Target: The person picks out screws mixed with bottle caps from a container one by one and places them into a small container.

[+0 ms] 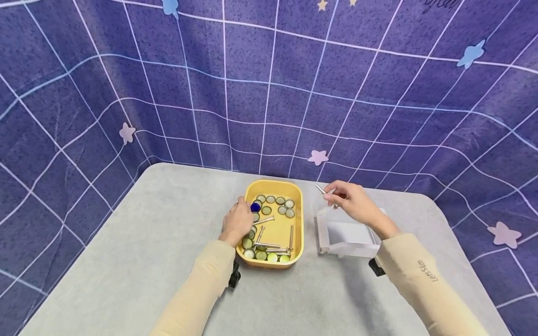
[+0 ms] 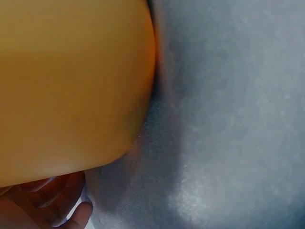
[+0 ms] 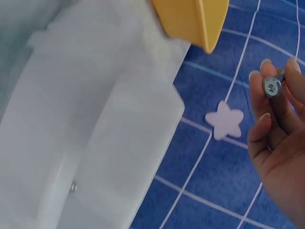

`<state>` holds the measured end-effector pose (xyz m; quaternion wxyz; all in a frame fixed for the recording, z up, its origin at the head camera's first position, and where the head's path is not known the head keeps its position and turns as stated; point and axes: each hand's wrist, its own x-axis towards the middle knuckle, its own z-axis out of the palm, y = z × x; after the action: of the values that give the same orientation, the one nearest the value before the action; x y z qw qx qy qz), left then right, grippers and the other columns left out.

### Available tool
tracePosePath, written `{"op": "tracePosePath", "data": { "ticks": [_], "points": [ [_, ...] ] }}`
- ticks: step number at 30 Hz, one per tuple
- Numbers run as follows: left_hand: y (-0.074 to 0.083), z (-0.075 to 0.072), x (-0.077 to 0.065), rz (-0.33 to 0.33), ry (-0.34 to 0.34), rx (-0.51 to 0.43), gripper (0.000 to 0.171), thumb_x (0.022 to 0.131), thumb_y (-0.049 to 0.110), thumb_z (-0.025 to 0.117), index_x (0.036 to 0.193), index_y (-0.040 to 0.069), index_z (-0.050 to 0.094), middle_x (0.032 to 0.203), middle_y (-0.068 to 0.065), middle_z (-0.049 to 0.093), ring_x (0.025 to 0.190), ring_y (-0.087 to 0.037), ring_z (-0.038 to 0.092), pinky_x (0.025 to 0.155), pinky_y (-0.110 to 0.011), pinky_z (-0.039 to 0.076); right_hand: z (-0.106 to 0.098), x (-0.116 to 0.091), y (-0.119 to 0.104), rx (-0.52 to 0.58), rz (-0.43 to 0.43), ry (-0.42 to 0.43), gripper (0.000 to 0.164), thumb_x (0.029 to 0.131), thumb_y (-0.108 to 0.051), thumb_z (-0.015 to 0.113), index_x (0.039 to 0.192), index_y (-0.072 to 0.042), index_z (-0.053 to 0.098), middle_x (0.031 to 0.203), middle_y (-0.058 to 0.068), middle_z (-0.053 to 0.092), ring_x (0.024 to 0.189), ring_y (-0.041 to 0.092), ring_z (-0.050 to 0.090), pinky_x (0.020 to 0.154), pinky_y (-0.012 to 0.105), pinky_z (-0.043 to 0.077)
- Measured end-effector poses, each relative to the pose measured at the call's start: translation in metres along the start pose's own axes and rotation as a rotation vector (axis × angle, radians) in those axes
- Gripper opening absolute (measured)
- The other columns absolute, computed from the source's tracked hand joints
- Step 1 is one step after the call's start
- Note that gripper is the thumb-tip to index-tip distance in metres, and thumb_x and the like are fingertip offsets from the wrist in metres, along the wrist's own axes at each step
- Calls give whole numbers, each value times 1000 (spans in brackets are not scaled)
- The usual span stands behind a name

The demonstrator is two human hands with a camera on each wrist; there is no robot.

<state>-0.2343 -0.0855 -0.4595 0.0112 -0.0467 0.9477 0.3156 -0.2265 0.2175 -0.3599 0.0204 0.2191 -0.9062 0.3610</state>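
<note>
In the head view a yellow tray point(image 1: 275, 184) holds several ridged bottle caps point(image 1: 261, 255), a dark blue cap point(image 1: 255, 206) and several long metal bolts point(image 1: 291, 237). My left hand point(image 1: 238, 220) grips the tray's left side; its fingers point(image 2: 52, 200) look curled against the outer wall in the left wrist view, and their contact is partly hidden. My right hand point(image 1: 350, 200) is raised over the back of a white translucent box point(image 1: 357, 249), pinching a silver bolt point(image 3: 272, 88) between thumb and fingers. The bolt's hex-socket head faces the right wrist camera.
The box stands to the right of the tray on a grey table point(image 1: 168, 210). Behind the table hangs a purple curtain point(image 1: 269, 93) with grid lines and stars. A small metal piece point(image 3: 73, 186) shows on the white box in the right wrist view.
</note>
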Motion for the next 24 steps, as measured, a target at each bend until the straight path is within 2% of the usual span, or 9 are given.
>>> {"op": "tracePosePath", "data": {
  "ticks": [11,19,24],
  "points": [
    [-1,-1,1,-11,-5,-3,35,107,28,29,125,2,44,105,-20,62,100,-40,65,85,-53,50,-20,-12,20,-146,-17,-48,13,93,-10,67,103,-2,67,72,3,70,67,16,63,64,24,48],
    [0,-1,1,-4,-1,-2,34,107,29,29,122,2,44,106,-20,63,101,-41,65,86,-54,50,-19,-23,32,-284,-61,-84,9,90,-8,69,98,-6,67,70,1,70,61,4,57,60,25,48],
    [-1,1,1,-6,-3,-8,34,107,29,29,123,2,44,105,-19,63,99,-40,65,85,-53,50,-17,-30,38,-346,-75,-69,11,91,-12,69,99,-6,66,71,0,71,63,5,59,63,31,51]
  ]
}}
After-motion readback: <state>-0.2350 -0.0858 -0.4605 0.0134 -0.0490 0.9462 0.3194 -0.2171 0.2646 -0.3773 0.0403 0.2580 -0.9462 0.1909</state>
